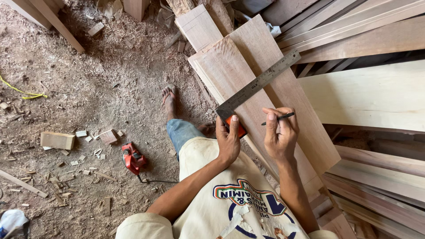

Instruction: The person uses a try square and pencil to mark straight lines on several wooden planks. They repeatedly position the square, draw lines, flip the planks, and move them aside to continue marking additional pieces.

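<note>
the left hand [228, 139] pressed the try square [252, 90] (orange stock) onto the plank [265, 66]; beside it, the right hand [280, 135] pinched what looked like a pencil [278, 118].

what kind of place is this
Most likely a carpentry or woodworking shop. Planks are stacked all around, the dirt floor is strewn with sawdust and offcuts, and a red power tool lies there. The left hand steadies a try square on a board.
</note>
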